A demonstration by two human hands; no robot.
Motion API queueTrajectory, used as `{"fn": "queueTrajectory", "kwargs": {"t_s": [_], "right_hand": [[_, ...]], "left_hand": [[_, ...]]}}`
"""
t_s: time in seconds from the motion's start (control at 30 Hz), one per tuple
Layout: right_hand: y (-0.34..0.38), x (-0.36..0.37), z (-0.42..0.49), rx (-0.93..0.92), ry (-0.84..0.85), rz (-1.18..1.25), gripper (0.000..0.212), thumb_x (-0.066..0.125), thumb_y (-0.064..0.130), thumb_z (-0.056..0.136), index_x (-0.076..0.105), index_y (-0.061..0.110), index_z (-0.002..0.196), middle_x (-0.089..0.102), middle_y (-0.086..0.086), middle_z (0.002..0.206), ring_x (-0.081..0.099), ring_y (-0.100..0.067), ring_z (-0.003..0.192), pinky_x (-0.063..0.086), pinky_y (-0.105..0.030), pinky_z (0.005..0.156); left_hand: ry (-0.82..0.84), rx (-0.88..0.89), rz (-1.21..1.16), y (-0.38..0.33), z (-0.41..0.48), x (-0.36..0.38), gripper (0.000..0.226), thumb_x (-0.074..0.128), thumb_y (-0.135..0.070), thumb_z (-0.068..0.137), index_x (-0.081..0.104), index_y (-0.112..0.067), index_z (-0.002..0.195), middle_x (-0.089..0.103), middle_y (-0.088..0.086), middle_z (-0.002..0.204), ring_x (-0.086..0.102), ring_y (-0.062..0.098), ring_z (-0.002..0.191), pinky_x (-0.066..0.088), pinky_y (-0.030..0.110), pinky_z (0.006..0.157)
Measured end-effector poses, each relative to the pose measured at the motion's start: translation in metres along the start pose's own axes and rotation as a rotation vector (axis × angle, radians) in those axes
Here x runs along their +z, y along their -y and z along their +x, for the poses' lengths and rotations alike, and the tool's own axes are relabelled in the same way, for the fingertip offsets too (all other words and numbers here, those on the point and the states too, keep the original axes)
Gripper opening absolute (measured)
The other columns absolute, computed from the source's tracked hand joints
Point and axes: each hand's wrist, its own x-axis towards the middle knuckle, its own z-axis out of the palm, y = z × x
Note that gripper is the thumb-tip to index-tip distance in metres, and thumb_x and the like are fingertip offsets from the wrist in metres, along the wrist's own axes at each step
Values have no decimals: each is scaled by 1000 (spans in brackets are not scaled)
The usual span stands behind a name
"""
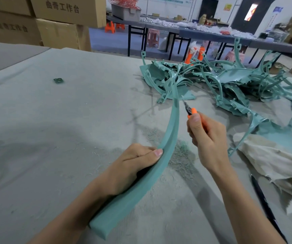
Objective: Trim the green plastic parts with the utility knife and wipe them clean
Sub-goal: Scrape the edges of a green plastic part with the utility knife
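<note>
At six o'clock, left hand clamps a smooth curved green strip; right hand, at three, fists an orange knife over the felt-covered bench.

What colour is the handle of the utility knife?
Orange, on the utility knife in the right hand; seen in the head view.

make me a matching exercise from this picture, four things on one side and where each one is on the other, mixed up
Things:
1. curved green part
2. utility knife
3. cloth
4. pile of green parts

Places:
A. far right of the table, heaped
B. gripped in the left hand
C. lying crumpled at the right, nearer than the heap
D. held in the right hand, blade pointing away

Pairs: 1-B, 2-D, 3-C, 4-A
</note>
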Motion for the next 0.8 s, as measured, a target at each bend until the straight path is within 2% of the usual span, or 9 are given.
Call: {"fn": "queueTrajectory", "kwargs": {"t_s": [0.13, 0.3, 0.37, 0.53, 0.57, 0.67, 0.8], "right_hand": [[2, 2, -7, -12, 109, 119, 73, 38, 76, 91, 42, 10, 62, 31, -3, 54, 28, -12, 48, 21, -30, 48], [8, 10, -14, -69, 198, 70, 60, 39, 66, 96, 37, 17, 62, 29, 8, 55, 27, -7, 49, 22, -25, 48], [8, 11, -13, -64, 176, 68, 62, 40, 67, 95, 38, 15, 62, 30, 4, 53, 28, -8, 48, 23, -25, 48], [3, 2, -5, 11, 133, 108, 83, 40, 80, 86, 41, 0, 64, 33, -13, 54, 29, -16, 49, 22, -33, 47], [1, 1, -4, 21, 131, 118, 84, 41, 80, 85, 42, -1, 65, 34, -11, 54, 29, -15, 49, 22, -31, 47], [-2, -1, -1, 43, 125, 121, 76, 43, 73, 89, 44, 2, 64, 36, 0, 54, 30, -10, 49, 22, -24, 49], [-6, -8, 9, 90, 38, 134, 53, 43, 58, 90, 42, 17, 56, 38, 10, 50, 32, -4, 45, 24, -18, 48]], "left_hand": [[23, 57, 21, 0, 3, -5, 47, 46, -39, 90, 46, -21, 47, 36, -5, 45, 28, 12, 42, 21, 33, 47], [38, 115, -13, 1, 4, -6, 51, 39, -38, 93, 52, -28, 44, 40, -11, 45, 31, 13, 44, 25, 25, 50], [64, 112, -19, 1, 4, -6, 52, 39, -37, 94, 53, -28, 45, 41, -11, 45, 31, 13, 43, 27, 25, 50], [146, 55, -52, 6, 1, 1, 48, 44, -40, 91, 52, -23, 46, 38, 2, 47, 28, 17, 45, 19, 44, 50], [163, 58, -56, 5, 1, 3, 49, 44, -39, 91, 53, -23, 46, 38, 2, 47, 29, 18, 45, 20, 44, 50], [199, 59, -65, 4, 0, 5, 49, 42, -37, 92, 54, -25, 46, 41, -4, 48, 31, 15, 44, 25, 29, 49], [306, 26, -58, 9, -2, 10, 47, 44, -34, 96, 52, -15, 54, 47, -11, 52, 39, 9, 44, 27, 30, 48]]}}
